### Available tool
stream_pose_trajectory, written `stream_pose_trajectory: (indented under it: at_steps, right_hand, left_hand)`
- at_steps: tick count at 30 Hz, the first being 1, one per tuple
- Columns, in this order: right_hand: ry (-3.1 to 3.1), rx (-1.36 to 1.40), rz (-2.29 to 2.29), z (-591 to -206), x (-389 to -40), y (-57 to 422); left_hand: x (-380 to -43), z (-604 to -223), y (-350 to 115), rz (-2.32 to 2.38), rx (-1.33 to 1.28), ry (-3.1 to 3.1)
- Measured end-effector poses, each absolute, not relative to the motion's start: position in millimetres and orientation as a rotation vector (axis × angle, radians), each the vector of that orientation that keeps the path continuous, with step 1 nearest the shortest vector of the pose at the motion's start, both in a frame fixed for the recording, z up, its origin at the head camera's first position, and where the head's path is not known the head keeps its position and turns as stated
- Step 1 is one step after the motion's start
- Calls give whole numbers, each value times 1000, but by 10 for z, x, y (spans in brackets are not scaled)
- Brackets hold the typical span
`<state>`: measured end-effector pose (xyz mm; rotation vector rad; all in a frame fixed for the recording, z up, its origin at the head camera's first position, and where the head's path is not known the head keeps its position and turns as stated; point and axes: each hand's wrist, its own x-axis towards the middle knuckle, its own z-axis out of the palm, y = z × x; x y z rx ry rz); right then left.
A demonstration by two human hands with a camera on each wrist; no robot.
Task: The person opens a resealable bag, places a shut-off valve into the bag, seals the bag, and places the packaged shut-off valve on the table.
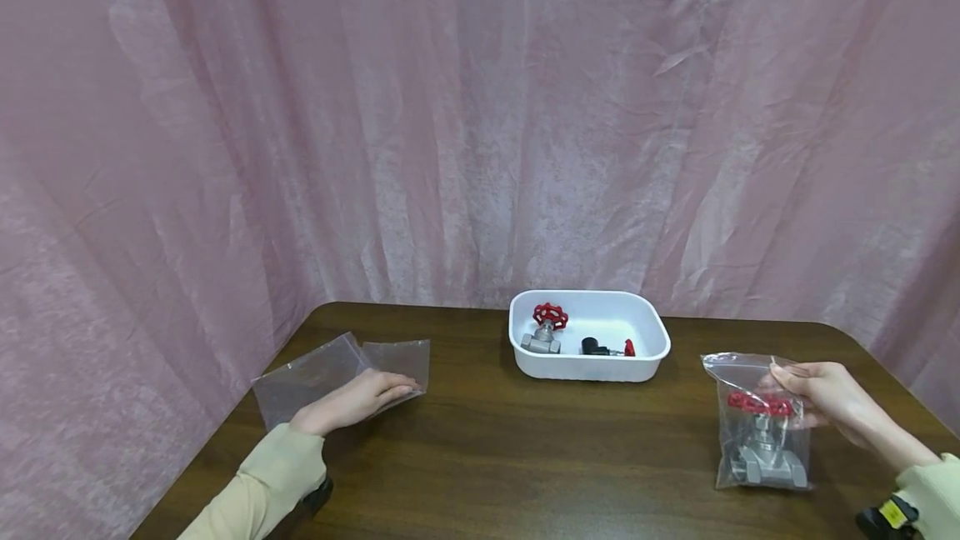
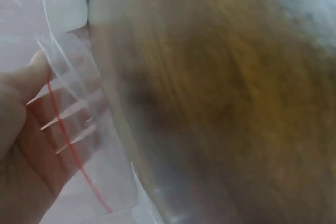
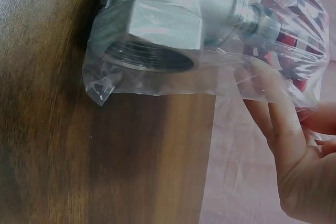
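Note:
My left hand (image 1: pixel 360 400) is over the left side of the table and pinches a clear plastic zip bag (image 1: pixel 311 377). The red zip line (image 2: pixel 68 142) of that bag shows across the fingers in the left wrist view, with no item visible inside. Over at the right, my right hand (image 1: pixel 832 394) grips the upper part of another clear zip bag (image 1: pixel 731 440). In it stands a silver gate valve (image 1: pixel 772 469) with a red handwheel (image 1: pixel 757 403) at the top. The valve's threaded opening (image 3: pixel 149 59) shows through the plastic in the right wrist view.
A white tray (image 1: pixel 592 369) stands at the back of the brown wooden table (image 1: pixel 525 457). It holds another valve (image 1: pixel 542 342) with a red handwheel and a small black fitting (image 1: pixel 592 347) with a red end. A pink curtain (image 1: pixel 480 123) hangs behind.

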<state>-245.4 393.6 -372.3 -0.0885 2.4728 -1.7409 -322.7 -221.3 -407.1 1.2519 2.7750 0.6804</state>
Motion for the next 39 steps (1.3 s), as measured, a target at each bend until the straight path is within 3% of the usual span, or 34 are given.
stream_pose_trajectory:
  at_steps: [16, 39]
  right_hand:
    - [2506, -69, -1665, -3737, -2525, 3897]
    - [2486, -55, -1679, -3840, -2660, 3856]
  left_hand:
    - [-3296, -3849, -1991, 686, 1302, 3247]
    - [-3350, -3460, -1761, 909, 1325, 3318]
